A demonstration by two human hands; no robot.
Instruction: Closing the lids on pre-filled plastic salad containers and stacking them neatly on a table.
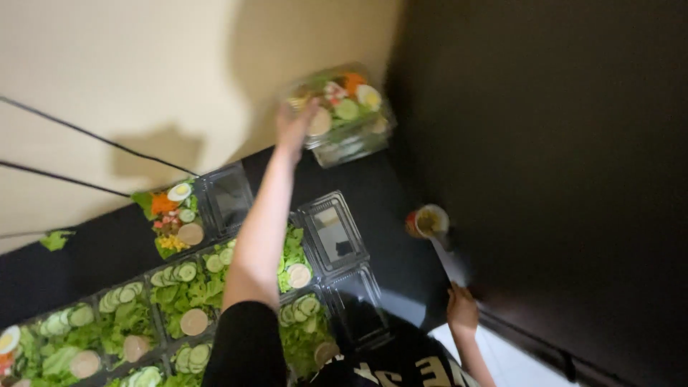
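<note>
Nearest the camera, the right hand (461,309) rested closed on the edge of a white board (450,261); whether it gripped was unclear. Open salad boxes (188,287) covered the black table (79,258). Farther off, the left hand (295,127) held a closed salad box (344,113) raised near the cream wall (143,72), fingers curled under one end. Judgement: supporting its base and keeping it level would serve best. A dark panel (559,158) stood at right.
</note>
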